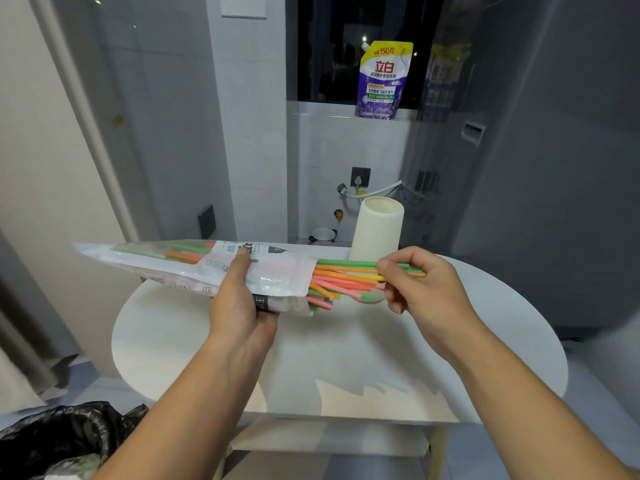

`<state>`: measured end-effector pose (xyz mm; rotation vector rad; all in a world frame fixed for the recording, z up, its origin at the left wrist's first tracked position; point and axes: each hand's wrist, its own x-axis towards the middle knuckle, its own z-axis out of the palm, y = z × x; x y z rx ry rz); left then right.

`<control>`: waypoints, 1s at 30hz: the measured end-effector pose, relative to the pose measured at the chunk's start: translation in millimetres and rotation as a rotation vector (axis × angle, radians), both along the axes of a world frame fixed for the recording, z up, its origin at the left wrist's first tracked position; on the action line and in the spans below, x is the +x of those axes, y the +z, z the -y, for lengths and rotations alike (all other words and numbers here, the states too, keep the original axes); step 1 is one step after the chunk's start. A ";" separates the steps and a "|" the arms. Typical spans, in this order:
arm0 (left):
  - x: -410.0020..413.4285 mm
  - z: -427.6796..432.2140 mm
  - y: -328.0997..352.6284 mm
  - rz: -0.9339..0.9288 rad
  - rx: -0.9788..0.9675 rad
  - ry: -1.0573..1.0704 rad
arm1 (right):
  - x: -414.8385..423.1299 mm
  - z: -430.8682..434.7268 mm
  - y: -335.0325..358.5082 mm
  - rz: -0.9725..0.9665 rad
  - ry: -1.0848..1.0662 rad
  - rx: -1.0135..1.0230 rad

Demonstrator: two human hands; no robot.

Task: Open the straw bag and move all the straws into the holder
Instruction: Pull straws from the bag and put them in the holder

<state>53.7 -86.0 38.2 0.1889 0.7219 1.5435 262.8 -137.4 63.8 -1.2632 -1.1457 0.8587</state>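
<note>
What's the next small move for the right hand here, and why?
Probably pull the pinched straws rightward, clear of the bag. The right hand pinches a few ends sticking out of the open mouth, the left hand grips the bag, and the holder stands upright just behind.

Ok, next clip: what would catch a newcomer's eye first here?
The bright green, orange and pink straws spilling from the open end of the straw bag, mid-frame above the white table. The left hand grips the bag; the right hand pinches a few straws. Behind them a cream holder stands upright, and a purple detergent pouch sits on the window ledge.
</note>
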 end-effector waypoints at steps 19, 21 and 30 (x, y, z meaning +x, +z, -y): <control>-13.4 -10.9 2.9 0.097 -0.009 0.028 | 16.6 0.8 37.6 -0.111 0.019 -0.028; -13.4 -12.3 4.6 0.107 -0.011 0.035 | 19.7 -0.1 43.8 -0.091 0.003 -0.023; -21.9 -22.9 9.5 0.122 0.011 0.046 | 44.7 1.6 79.9 0.010 0.005 0.020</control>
